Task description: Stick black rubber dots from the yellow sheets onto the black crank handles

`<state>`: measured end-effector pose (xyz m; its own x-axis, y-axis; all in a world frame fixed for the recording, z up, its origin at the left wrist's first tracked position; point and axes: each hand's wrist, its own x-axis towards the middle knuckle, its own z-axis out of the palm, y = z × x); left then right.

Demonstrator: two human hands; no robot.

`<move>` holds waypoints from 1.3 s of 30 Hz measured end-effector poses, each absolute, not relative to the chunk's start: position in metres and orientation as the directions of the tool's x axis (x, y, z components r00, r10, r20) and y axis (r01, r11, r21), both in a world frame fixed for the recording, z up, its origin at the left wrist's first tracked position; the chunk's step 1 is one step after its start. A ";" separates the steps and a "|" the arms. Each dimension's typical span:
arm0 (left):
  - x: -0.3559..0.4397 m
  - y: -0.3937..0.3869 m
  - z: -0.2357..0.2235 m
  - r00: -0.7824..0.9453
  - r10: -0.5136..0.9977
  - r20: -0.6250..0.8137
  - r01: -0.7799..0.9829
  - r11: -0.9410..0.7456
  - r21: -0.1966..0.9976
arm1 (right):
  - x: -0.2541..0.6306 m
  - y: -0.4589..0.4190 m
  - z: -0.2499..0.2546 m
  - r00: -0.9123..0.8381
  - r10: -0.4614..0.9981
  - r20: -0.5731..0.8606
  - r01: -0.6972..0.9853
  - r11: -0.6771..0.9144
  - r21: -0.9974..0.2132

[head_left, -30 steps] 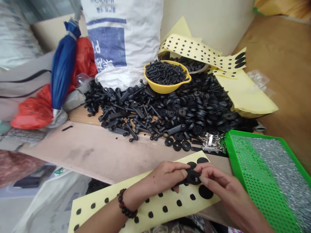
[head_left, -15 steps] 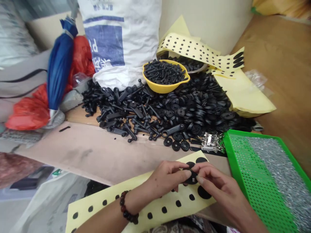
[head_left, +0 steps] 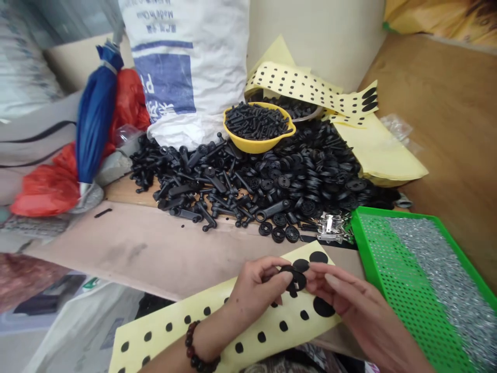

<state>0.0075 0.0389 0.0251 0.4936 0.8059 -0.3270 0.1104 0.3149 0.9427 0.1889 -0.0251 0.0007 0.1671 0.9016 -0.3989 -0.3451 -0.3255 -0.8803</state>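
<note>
My left hand (head_left: 258, 287), wearing a beaded bracelet (head_left: 193, 344), pinches a round black plastic disc (head_left: 298, 281) between thumb and fingers. A small pale slot or fitting shows on the disc's face. Close by on the right, my right hand (head_left: 345, 290) has its index finger stretched toward the disc and its thumb apart; nothing shows between them. Under both hands lies a yellow sticker sheet (head_left: 217, 331) with rows of small black dots and larger black ovals (head_left: 319, 257) at its right end. Whether my right fingertips touch the disc, I cannot tell.
Behind lies a heap of black plastic handles and discs (head_left: 310, 176), with a yellow bowl of black screw-like parts (head_left: 256, 146) on it. Small metal pieces (head_left: 333, 228) lie beside a green perforated tray (head_left: 404, 290) holding tiny silvery parts. Further yellow sheets (head_left: 388, 155) are stacked at back right.
My right thumb and fingers have come away from the disc and spread apart. The left hand still holds the disc, now slightly further left. The whole view has shifted a little.
</note>
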 end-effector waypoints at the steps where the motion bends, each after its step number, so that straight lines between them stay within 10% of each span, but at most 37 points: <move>1: 0.007 0.038 0.025 0.485 0.808 -0.335 0.104 0.327 0.939 | 0.189 -0.025 0.001 0.174 0.903 -0.393 -0.348 -0.316 -0.883; 10: 0.010 0.022 0.028 0.504 0.789 -0.352 -0.004 0.409 0.912 | 0.161 -0.026 0.015 0.047 0.994 0.094 0.317 0.074 -0.945; 23: 0.009 0.009 0.033 0.538 0.741 -0.403 -0.168 0.562 0.810 | 0.155 -0.044 0.022 0.136 0.973 -0.189 0.048 -0.197 -0.979; 31: -0.078 0.019 0.063 0.329 0.882 -0.337 0.404 0.192 0.894 | 0.206 -0.064 0.005 0.155 0.982 0.108 0.653 -0.019 -0.757; 35: -0.185 0.016 0.070 0.030 0.980 -0.197 0.906 0.056 0.419 | 0.211 -0.067 -0.016 -0.054 0.941 0.333 0.909 0.185 -0.374; 39: -0.244 -0.004 0.063 -0.224 0.955 -0.195 0.962 0.185 -0.201 | 0.205 -0.063 -0.034 -0.210 0.904 0.373 0.957 0.269 -0.112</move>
<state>-0.2436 -0.0041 0.0626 -0.2238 0.9550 -0.1948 0.9621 0.1846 -0.2006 0.2053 -0.0630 -0.0340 -0.2101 0.9039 0.3726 0.9567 0.2686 -0.1122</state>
